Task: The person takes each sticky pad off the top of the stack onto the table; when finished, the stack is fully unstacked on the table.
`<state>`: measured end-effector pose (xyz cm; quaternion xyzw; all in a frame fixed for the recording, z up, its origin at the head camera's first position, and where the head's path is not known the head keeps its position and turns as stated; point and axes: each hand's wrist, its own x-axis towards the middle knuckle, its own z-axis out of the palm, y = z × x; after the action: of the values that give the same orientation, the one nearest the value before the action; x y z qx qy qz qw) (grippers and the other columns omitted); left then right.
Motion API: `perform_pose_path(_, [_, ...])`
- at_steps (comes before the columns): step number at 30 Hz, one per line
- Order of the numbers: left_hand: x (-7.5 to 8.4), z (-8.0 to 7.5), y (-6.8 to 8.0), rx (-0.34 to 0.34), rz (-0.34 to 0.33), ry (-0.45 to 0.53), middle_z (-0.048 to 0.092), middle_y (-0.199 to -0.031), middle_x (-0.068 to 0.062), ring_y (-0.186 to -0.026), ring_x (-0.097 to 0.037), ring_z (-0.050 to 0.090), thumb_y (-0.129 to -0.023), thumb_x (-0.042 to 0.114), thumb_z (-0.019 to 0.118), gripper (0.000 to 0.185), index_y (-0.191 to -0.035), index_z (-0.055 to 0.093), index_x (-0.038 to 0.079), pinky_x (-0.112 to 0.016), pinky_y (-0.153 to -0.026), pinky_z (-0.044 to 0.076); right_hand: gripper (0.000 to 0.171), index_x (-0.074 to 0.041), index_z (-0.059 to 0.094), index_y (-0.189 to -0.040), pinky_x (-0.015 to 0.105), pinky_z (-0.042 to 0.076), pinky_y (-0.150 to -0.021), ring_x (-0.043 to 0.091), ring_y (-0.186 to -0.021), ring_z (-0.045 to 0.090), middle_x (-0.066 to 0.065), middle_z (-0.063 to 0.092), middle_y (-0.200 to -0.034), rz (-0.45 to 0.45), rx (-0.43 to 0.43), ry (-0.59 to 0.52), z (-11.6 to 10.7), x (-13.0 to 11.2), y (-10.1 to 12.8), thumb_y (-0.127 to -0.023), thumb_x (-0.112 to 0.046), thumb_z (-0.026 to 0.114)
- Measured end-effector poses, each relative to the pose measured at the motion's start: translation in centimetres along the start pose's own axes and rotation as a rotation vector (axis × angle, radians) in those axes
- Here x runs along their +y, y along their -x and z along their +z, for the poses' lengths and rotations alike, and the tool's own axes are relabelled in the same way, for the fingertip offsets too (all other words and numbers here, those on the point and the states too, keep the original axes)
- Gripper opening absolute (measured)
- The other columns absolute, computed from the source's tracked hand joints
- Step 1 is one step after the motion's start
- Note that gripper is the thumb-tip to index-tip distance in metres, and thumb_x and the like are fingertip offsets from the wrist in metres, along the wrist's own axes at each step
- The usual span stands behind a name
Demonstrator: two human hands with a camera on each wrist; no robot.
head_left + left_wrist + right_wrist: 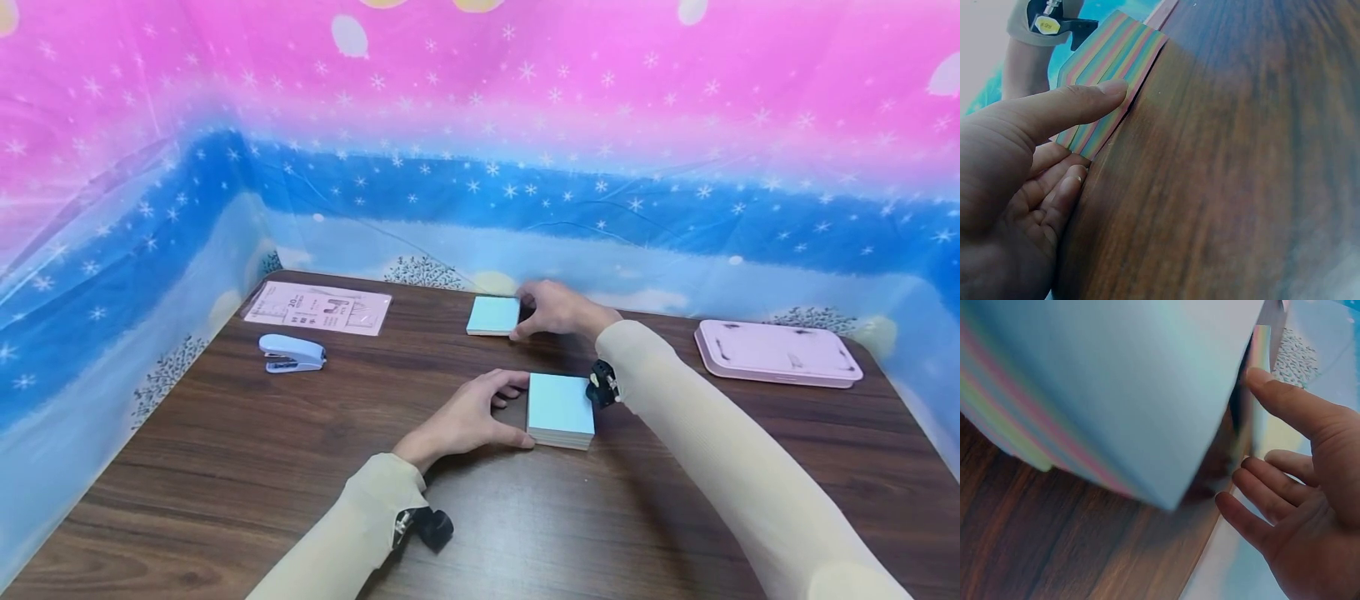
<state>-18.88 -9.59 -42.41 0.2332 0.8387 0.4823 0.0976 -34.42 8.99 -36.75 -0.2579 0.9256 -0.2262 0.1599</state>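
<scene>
A tall stack of sticky notes (560, 403), pale blue on top, sits on the table before me. Its sides show rainbow-coloured layers in the left wrist view. My left hand (472, 417) grips its left side, thumb at the near corner and fingers at the far one. Farther back lies a thinner sticky note pad (493, 315), also pale blue on top. At its right edge is my right hand (558, 308), thumb near the front corner and index finger near the back. In the right wrist view, this hand's fingers are spread and loosely bent.
A light blue stapler (292, 354) lies on the left of the wooden table (315, 467). Behind it is a flat pink printed sheet (318, 308). A pink case (778, 353) lies at the right. Patterned cloth (480, 187) hangs along the table's back and sides.
</scene>
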Motion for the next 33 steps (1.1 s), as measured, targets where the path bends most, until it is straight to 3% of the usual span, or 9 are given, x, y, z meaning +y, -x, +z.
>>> perform_pose_path(10, [0.0, 0.2, -0.1, 0.005, 0.002, 0.009, 0.062, -0.138, -0.005, -0.124, -0.023, 0.059, -0.078, 0.02, 0.097, 0.083, -0.15, 0.057, 0.005, -0.035, -0.107, 0.05, 0.082, 0.004, 0.04, -0.159, 0.054, 0.044, -0.115, 0.039, -0.143, 0.048, 0.024, 0.05, -0.155, -0.008, 0.011, -0.055, -0.7, 0.3, 1.3, -0.095, -0.024, 0.083])
perform_pose_path(17, [-0.3, 0.1, -0.1, -0.005, -0.016, 0.015, 0.061, -0.14, -0.004, -0.126, -0.023, 0.059, -0.079, 0.021, 0.096, 0.083, -0.151, 0.056, 0.007, -0.036, -0.108, 0.05, 0.078, 0.003, 0.044, -0.158, 0.056, 0.044, -0.114, 0.04, -0.141, 0.049, 0.024, 0.05, -0.156, -0.073, 0.072, -0.057, -1.2, 1.2, 3.1, -0.096, -0.024, 0.082])
perform_pose_path(33, [-0.2, 0.2, -0.1, -0.003, -0.015, 0.014, 0.061, -0.141, -0.007, -0.127, -0.025, 0.059, -0.08, 0.023, 0.096, 0.085, -0.153, 0.055, 0.006, -0.039, -0.108, 0.049, 0.073, -0.002, 0.049, -0.156, 0.057, 0.041, -0.116, 0.038, -0.14, 0.05, 0.02, 0.056, -0.152, -0.093, 0.215, -0.128, -0.9, 3.5, 8.5, -0.097, -0.031, 0.08])
